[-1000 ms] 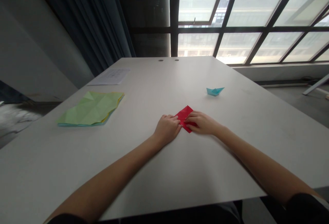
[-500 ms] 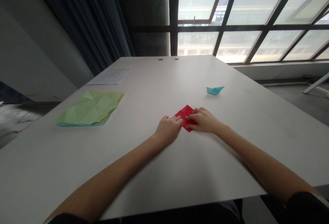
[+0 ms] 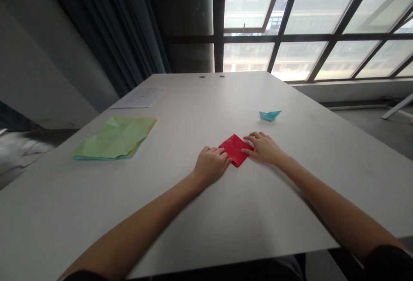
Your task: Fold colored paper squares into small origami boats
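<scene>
A red sheet of origami paper [image 3: 235,148], folded into a small diamond with crease lines, lies on the table in front of me. My left hand [image 3: 213,162] grips its left corner, with fingers on top and the thumb along the lower left edge. At the right corner, my right hand [image 3: 263,147] has its thumb on the paper. Its other fingers are spread away from the thumb, beside the upper right edge. Beyond my right hand sits a small light-blue paper boat [image 3: 270,115].
A stack of creased paper sheets [image 3: 118,138], green on top with yellow and blue beneath, lies on the left of the white table [image 3: 193,113]. Behind it is a printed white sheet [image 3: 140,98]. A curtain [image 3: 129,27] and windows stand past the table.
My right hand has moved right, off the middle of the red paper to its right corner, and its fingers have spread. More of the paper shows. My left hand stays at the left corner.
</scene>
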`<state>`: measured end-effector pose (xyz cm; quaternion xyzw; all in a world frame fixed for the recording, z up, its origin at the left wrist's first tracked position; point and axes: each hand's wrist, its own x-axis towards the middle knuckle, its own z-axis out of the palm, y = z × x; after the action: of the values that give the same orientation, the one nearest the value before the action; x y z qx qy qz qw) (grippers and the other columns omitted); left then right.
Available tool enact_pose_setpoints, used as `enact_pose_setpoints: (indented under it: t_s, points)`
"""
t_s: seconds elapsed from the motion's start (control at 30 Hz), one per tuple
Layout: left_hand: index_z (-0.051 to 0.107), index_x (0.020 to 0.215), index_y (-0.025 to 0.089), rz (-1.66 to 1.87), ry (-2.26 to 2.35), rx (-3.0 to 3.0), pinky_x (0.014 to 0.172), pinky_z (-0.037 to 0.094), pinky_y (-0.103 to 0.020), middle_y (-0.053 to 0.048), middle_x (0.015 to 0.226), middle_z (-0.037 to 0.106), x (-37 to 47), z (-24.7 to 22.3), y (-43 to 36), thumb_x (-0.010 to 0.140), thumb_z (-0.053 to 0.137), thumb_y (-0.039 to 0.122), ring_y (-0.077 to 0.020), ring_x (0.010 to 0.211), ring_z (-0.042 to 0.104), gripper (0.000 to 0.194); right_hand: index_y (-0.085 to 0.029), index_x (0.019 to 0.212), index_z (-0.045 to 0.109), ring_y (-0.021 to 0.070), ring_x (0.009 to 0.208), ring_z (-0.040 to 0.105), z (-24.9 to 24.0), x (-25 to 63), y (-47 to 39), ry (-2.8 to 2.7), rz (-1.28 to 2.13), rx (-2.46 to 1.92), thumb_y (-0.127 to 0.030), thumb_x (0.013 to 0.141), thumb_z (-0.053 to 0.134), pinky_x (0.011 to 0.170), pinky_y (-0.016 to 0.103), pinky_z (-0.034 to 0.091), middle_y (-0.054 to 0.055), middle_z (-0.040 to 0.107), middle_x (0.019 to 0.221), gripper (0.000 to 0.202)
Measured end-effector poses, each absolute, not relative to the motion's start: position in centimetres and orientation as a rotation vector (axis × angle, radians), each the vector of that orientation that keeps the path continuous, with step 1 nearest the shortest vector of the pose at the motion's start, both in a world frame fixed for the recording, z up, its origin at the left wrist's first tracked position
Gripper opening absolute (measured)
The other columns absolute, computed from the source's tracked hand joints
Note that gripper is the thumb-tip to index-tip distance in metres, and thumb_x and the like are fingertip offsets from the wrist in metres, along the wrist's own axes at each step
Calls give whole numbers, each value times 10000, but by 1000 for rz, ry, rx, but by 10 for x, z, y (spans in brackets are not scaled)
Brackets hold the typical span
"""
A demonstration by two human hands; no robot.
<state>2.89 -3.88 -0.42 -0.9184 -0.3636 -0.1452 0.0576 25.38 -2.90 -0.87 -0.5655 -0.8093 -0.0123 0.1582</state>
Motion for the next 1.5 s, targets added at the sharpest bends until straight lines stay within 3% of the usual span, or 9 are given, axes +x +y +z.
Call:
enact_pose_setpoints:
  t_s: [0.27,0.43,0.6,0.8,1.0,1.13,1.33,1.4,1.5]
  points:
    - [587,749,160,-443,-1186,-2731,728,357,-363,-83,821,629,30,-2,-42,844,380,448,-214,817,541,367,-188,997,540,229,871,523,-15,244,-29,-2231,175,-1616,-410,719,578,761,371,403,88,591,964,358]
    - [576,825,161,-421,-1196,-2764,719,380,-364,-86,860,615,29,-2,-43,822,421,451,-229,849,525,329,-214,961,439,127,661,518,-15,239,-31,-1985,584,-1478,-240,703,559,623,282,420,-5,560,811,286]
    - [568,932,171,-444,-1181,-2808,735,399,-355,-84,955,605,29,0,-46,834,424,365,-223,895,520,261,-230,988,411,90,548,492,-11,232,-31,-1542,1102,-1323,-227,662,601,517,235,408,-69,481,674,377]
    - [510,1085,141,-554,-1216,-2794,714,433,-365,-117,1000,599,33,6,-55,678,454,669,-256,864,551,669,-217,986,472,107,641,580,3,216,-40,-947,1524,-1108,-145,665,629,595,236,488,-29,575,695,365]
    - [569,1000,148,-553,-1310,-2720,622,423,-291,-92,844,650,29,7,-50,848,385,246,-193,707,600,259,-209,1028,507,126,790,613,9,213,-41,-816,1778,-863,-266,736,614,708,261,507,32,623,901,316]
    - [612,942,163,-1170,-1604,-2784,630,437,-279,-68,793,665,25,7,-34,842,421,294,-178,692,605,252,-230,1025,516,101,732,592,0,217,-36,-876,1600,-1003,-296,717,639,594,209,482,9,597,874,338]
    - [598,977,112,-2809,-1901,-2740,678,484,-319,-83,867,671,36,2,-26,712,606,377,-186,729,623,375,-221,1076,499,119,779,573,-8,213,-36,-1267,1378,-1031,-277,675,673,620,231,451,27,610,942,441]
    - [603,946,100,-3008,-2000,-2645,694,486,-332,-88,843,673,39,0,-25,666,652,359,-183,714,623,385,-194,1044,525,116,712,568,-8,214,-36,-1346,1339,-1016,-302,689,655,617,244,443,21,625,844,393]
    - [597,918,107,-2922,-2107,-2639,661,485,-306,-83,842,666,35,-3,-18,658,649,335,-163,700,614,350,-163,961,572,117,642,557,-7,221,-33,-1456,1234,-1095,-332,703,626,587,249,431,25,631,786,313]
